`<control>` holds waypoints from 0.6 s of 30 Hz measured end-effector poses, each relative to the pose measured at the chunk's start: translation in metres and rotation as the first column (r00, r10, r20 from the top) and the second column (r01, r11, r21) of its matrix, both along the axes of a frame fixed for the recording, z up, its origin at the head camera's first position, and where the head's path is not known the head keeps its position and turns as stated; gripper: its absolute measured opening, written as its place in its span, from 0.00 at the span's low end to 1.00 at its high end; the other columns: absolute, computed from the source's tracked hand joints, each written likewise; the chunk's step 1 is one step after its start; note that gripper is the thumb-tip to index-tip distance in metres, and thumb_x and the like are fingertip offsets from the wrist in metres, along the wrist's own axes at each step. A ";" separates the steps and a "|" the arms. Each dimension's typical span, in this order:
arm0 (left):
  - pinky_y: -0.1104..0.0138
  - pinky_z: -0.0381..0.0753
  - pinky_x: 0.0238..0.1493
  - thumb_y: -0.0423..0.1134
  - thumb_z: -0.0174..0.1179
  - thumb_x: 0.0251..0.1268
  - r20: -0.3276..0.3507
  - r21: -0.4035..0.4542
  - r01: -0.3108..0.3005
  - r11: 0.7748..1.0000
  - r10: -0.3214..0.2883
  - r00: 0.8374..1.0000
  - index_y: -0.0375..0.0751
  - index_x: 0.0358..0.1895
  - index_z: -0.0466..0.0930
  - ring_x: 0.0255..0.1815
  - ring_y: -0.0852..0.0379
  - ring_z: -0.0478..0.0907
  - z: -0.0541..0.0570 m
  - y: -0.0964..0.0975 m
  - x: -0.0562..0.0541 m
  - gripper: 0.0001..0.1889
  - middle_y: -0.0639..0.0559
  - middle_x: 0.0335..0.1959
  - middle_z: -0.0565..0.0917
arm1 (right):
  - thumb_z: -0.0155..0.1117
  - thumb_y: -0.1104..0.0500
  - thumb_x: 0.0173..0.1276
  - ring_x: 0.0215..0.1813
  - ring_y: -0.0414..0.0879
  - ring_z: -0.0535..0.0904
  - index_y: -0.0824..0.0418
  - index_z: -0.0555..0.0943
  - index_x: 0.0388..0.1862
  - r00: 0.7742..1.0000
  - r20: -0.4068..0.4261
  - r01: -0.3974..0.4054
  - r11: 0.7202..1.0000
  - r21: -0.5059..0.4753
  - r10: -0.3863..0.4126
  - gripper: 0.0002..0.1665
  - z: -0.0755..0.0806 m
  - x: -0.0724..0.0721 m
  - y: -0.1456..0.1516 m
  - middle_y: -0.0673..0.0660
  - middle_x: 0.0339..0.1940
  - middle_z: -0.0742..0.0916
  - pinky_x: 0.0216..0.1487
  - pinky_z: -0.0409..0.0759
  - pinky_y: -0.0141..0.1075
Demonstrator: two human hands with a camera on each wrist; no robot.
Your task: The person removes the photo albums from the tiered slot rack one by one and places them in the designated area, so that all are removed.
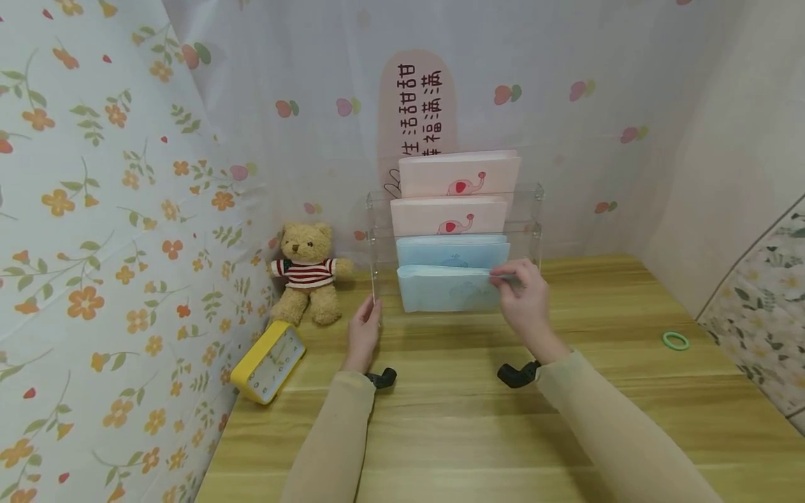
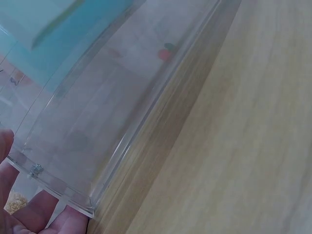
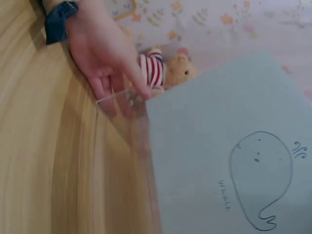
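Note:
A clear plastic rack (image 1: 536,244) stands against the back curtain and holds two pink booklets, each with an elephant picture, above two light-blue ones. My left hand (image 1: 363,335) grips the rack's lower left side; in the left wrist view its fingers (image 2: 36,209) wrap the clear end panel. At the front, the lowest blue booklet (image 1: 434,290) has its upper right corner pinched between my right thumb and fingers, the right hand (image 1: 527,304) being just right of it. A whale drawing with the word "Whale" shows on its cover (image 3: 204,146) in the right wrist view.
Left of the rack sits a teddy bear (image 1: 306,279) in a striped sweater. A yellow alarm clock (image 1: 270,363) stands in front of it, close to the flowered curtain. Far to the right, a green ring (image 1: 676,341) lies on the wooden table (image 1: 453,433).

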State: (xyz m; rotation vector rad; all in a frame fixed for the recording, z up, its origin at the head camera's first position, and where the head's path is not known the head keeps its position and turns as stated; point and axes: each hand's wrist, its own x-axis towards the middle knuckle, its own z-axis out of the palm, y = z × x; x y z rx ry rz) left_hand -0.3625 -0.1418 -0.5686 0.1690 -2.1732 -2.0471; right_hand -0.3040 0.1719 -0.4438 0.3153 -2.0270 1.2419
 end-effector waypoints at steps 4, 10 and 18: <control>0.44 0.74 0.83 0.54 0.61 0.86 -0.007 -0.001 -0.002 1.000 0.002 1.000 0.49 0.82 0.74 0.82 0.42 0.74 -0.002 0.000 -0.003 0.29 0.43 0.81 0.78 | 0.78 0.72 0.68 0.51 0.45 0.86 0.63 0.90 0.37 0.999 0.053 -0.006 0.997 0.080 0.001 0.06 -0.001 0.014 0.001 0.62 0.44 0.90 0.54 0.75 0.21; 0.45 0.75 0.82 0.54 0.61 0.86 -0.008 -0.011 -0.006 1.000 0.006 1.000 0.50 0.81 0.76 0.81 0.42 0.75 -0.004 -0.001 -0.003 0.28 0.43 0.80 0.79 | 0.78 0.71 0.68 0.46 0.45 0.85 0.60 0.91 0.39 0.970 0.230 -0.116 0.980 0.159 0.077 0.08 -0.013 0.030 0.007 0.59 0.44 0.91 0.42 0.78 0.22; 0.45 0.73 0.83 0.50 0.61 0.86 0.006 0.019 -0.005 1.000 0.005 1.000 0.49 0.81 0.76 0.82 0.42 0.75 -0.002 0.001 -0.002 0.27 0.43 0.80 0.79 | 0.75 0.69 0.73 0.59 0.59 0.87 0.55 0.90 0.44 0.885 0.454 -0.228 0.948 0.223 0.107 0.09 -0.022 0.039 0.018 0.59 0.52 0.93 0.56 0.84 0.46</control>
